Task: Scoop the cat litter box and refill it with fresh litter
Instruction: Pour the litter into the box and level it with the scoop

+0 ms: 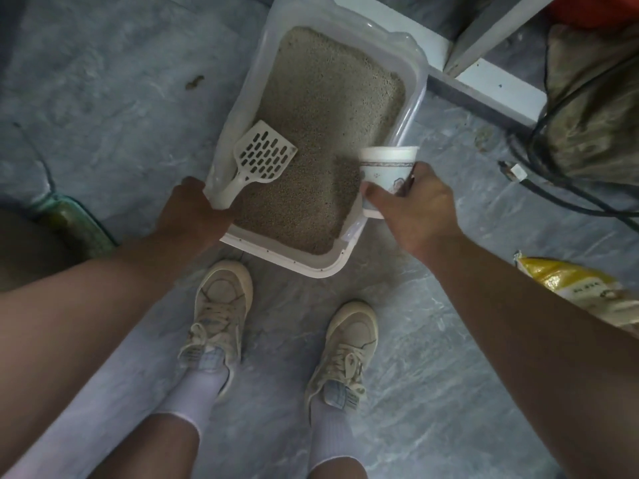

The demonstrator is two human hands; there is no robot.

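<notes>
while the left hand (193, 209) gripped the scoop (261, 157) at nine o'clock in the litter box (304, 261), the right hand (411, 202) held a cup (387, 164) at its three o'clock rim; scooping looked unfinished, refill pending.

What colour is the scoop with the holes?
The scoop is white, seen best in the head view.

Dim, flat indoor light gives soft shadows and no glare. Detail is soft, and wide-angle distortion bends the edges.
</notes>
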